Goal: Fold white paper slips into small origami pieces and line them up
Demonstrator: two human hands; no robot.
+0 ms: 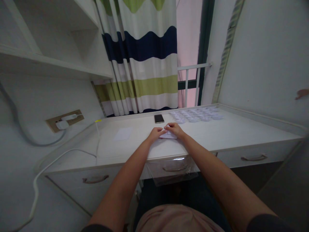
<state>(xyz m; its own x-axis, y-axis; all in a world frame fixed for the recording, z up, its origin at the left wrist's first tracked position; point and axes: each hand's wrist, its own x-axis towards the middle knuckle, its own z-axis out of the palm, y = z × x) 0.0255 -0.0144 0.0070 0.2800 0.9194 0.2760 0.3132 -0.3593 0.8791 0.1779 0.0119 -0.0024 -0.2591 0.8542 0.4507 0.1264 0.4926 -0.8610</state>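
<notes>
A small piece of white folded paper lies on the desk between my two hands, with a bit of red showing along its lower left edge. At its left side my left hand is closed on it, thumb and fingers pinching near the edge. My right hand reaches over the paper's upper right part, its fingers bent and pressed onto it. Fine fold details are too small to make out. Beyond my hands, several white folded paper pieces are set out in rows.
A dark phone lies behind my hands. White sheets of paper rest on the left of the white desk. A white cable crosses the desk's left end. Clear plastic hangs over the middle drawer front.
</notes>
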